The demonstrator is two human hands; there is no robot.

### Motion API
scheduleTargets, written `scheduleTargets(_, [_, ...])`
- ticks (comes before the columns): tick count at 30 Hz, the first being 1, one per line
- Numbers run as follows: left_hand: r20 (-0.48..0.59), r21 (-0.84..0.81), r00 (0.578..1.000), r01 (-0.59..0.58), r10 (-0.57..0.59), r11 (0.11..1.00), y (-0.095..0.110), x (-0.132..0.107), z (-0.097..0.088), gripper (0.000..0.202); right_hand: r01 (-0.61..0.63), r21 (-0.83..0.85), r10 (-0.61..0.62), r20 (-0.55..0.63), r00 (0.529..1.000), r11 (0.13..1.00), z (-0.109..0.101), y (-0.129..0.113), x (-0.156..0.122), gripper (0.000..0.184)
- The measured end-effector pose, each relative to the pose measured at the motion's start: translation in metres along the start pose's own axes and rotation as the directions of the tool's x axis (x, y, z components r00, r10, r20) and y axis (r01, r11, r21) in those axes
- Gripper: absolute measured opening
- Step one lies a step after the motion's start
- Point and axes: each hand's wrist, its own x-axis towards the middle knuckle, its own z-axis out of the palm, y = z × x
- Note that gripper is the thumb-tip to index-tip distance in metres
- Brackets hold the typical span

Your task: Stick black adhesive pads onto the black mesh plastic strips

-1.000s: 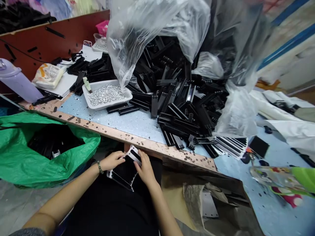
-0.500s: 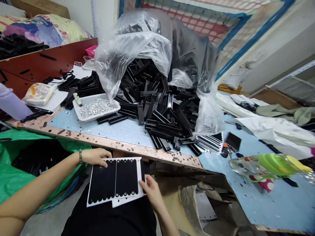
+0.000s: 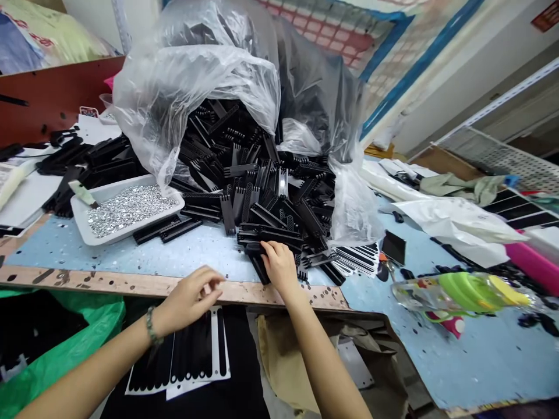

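Head cam: right hand point(image 3: 279, 265) had slightly bent fingers on the front of the heap of black pieces point(image 3: 244, 192) (couldn't tell if it gripped one). Left hand point(image 3: 190, 297) was half-curled, apparently empty, above the strip sheets point(image 3: 192, 355). Pinching a loose front piece seemed tidiest.

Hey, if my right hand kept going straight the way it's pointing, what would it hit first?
Probably the nearest black pieces, just ahead of your right hand; whether it already touches them is hard to tell.
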Motion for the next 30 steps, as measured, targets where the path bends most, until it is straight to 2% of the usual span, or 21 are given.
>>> scheduleTargets(2, [-0.081,0.172,0.994,-0.061,0.076,0.983,-0.012,0.035,0.015,0.043,0.065,0.016,-0.065,0.032,0.997,0.998,-0.001,-0.005,0.001,0.034])
scheduleTargets(4, [-0.066,0.291,0.996,-0.036,0.057,0.956,-0.025,0.07,0.032,0.059,0.118,0.03,-0.118,0.004,0.993,0.993,-0.009,-0.002,0.002,0.036])
scheduleTargets(7, [-0.001,0.336,1.0,0.009,-0.009,0.942,-0.041,0.104,0.046,0.055,0.021,-0.008,-0.022,-0.078,0.997,1.0,-0.024,0.021,0.007,0.048])
scheduleTargets(9, [0.025,0.326,1.0,0.001,-0.01,0.946,-0.046,0.109,0.041,0.046,-0.038,-0.03,0.039,0.019,0.999,0.999,-0.029,0.043,0.011,0.056])
scheduleTargets(11, [0.099,0.307,0.995,-0.037,0.007,0.951,-0.049,0.102,0.025,0.038,-0.044,-0.022,0.047,0.158,0.986,0.999,-0.03,0.059,0.014,0.058])
scheduleTargets(13, [0.23,0.302,0.973,-0.104,0.033,0.947,-0.05,0.088,0.003,0.029,-0.06,0.008,0.057,0.223,0.973,0.998,-0.029,0.063,0.016,0.057])
scheduleTargets(15, [0.317,0.342,0.948,-0.155,0.042,0.927,-0.051,0.071,-0.016,0.025,-0.091,0.087,0.07,0.219,0.973,0.992,-0.03,0.053,0.021,0.054])
scheduleTargets(17, [0.324,0.396,0.946,-0.163,0.028,0.904,-0.052,0.053,-0.029,0.028,-0.143,0.246,0.09,0.214,0.973,0.959,-0.031,0.031,0.03,0.051])
scheduleTargets(19, [0.289,0.422,0.957,-0.131,0.004,0.897,-0.055,0.038,-0.038,0.033,-0.215,0.454,0.073,0.31,0.948,0.865,-0.03,0.003,0.044,0.051])
scheduleTargets(20, [0.26,0.42,0.965,-0.106,-0.008,0.901,-0.056,0.031,-0.041,0.034,-0.261,0.539,0.025,0.406,0.914,0.801,-0.026,-0.012,0.052,0.05])
scheduleTargets(22, [0.174,0.398,0.984,-0.046,-0.026,0.916,-0.061,0.019,-0.046,0.042,-0.359,0.61,-0.115,0.599,0.792,0.707,-0.014,-0.039,0.069,0.039])
scheduleTargets(24, [0.073,0.359,0.996,0.016,-0.045,0.933,-0.066,0.009,-0.052,0.051,-0.393,0.592,-0.223,0.71,0.668,0.704,0.002,-0.061,0.082,0.032])
scheduleTargets(25, [0.032,0.338,0.998,0.044,-0.058,0.94,-0.069,0.004,-0.054,0.053,-0.377,0.575,-0.25,0.732,0.634,0.726,0.009,-0.068,0.087,0.031])
scheduleTargets(28, [-0.042,0.282,0.991,0.135,-0.128,0.95,-0.073,-0.005,-0.058,0.056,-0.306,0.542,-0.277,0.744,0.608,0.783,0.022,-0.079,0.096,0.038])
scheduleTargets(30, [-0.073,0.248,0.982,0.187,-0.174,0.95,-0.074,-0.007,-0.057,0.058,-0.306,0.545,-0.291,0.751,0.593,0.781,0.023,-0.079,0.098,0.04])
